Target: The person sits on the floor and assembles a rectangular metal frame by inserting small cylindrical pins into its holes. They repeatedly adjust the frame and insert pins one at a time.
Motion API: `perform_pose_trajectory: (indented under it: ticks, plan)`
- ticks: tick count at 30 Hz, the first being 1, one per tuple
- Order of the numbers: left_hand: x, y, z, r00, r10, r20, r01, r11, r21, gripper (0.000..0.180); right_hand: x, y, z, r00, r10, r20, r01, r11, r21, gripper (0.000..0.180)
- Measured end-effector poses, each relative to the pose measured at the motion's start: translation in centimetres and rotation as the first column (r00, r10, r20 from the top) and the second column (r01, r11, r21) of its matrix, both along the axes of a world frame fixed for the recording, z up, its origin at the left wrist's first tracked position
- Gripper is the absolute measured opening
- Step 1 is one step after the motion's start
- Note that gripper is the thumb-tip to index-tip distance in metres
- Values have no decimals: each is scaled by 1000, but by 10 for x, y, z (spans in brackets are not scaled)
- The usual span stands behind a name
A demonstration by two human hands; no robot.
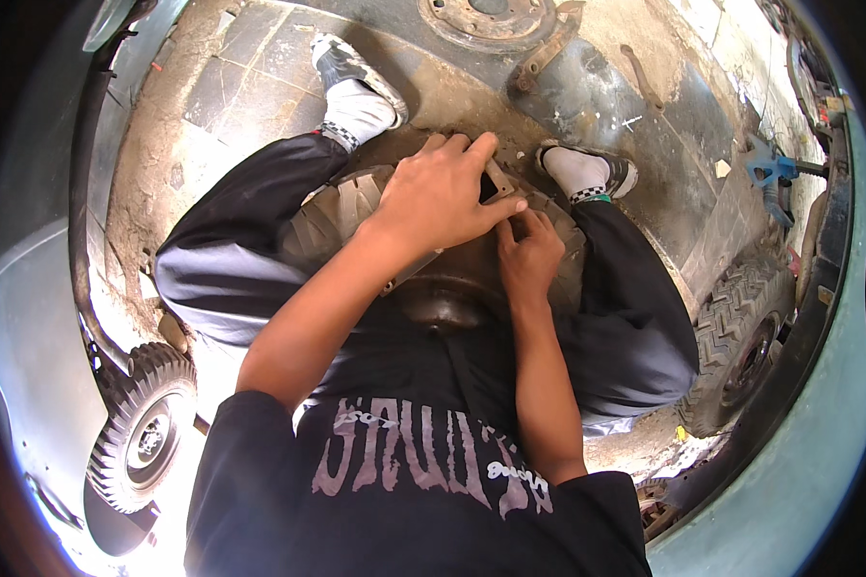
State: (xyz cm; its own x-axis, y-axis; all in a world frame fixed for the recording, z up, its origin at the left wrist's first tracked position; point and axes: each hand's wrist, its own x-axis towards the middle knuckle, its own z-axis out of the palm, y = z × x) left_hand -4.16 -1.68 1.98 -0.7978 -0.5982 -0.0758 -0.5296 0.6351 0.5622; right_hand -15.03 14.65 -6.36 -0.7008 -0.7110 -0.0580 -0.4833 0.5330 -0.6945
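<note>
A treaded tyre [356, 197] lies between my legs, with a dark rounded metal part [440, 306] at its near side. Over the tyre, my left hand [433, 197] is closed around a worn, brownish metal piece [497, 181], with fingers on its far side and the thumb stretched toward my right hand. Most of that piece is hidden under the palm. My right hand [534, 252] has its fingers curled in at the tyre's right part, right beside the left thumb tip. What its fingers grip is hidden.
My shoes [356, 72] flank the tyre. Beyond lie a round metal wheel disc [491, 21], a rusty metal arm [547, 53] and a thin bar [642, 77]. Vehicle wheels [144, 433] stand on both sides under pale green bodywork. A blue stand [772, 171] is at the right.
</note>
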Motion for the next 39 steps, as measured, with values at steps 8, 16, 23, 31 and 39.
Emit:
perform_pose_trajectory:
  ticks: [8, 16, 23, 31, 39]
  plan:
    - [0, -4, -1, 999, -25, 32, 22, 994, 103, 75, 20, 6, -5, 967, 221, -124, -228, 973, -44, 20]
    - [-4, -9, 1, 997, -42, 68, 30, 986, 166, 75, 28, 13, -4, 942, 311, -125, -319, 947, -41, 24]
    - [-2, -9, 2, 997, -48, 63, 35, 981, 190, 75, 22, 25, -10, 878, 448, -168, -460, 887, -41, 29]
    - [-4, -11, 4, 994, -57, 98, 34, 974, 222, 82, -7, 25, 0, 789, 584, -192, -569, 812, 129, 54]
    - [-5, -14, 9, 987, -65, 145, 26, 966, 257, 95, -5, 29, -8, 711, 671, -213, -674, 736, 67, 57]
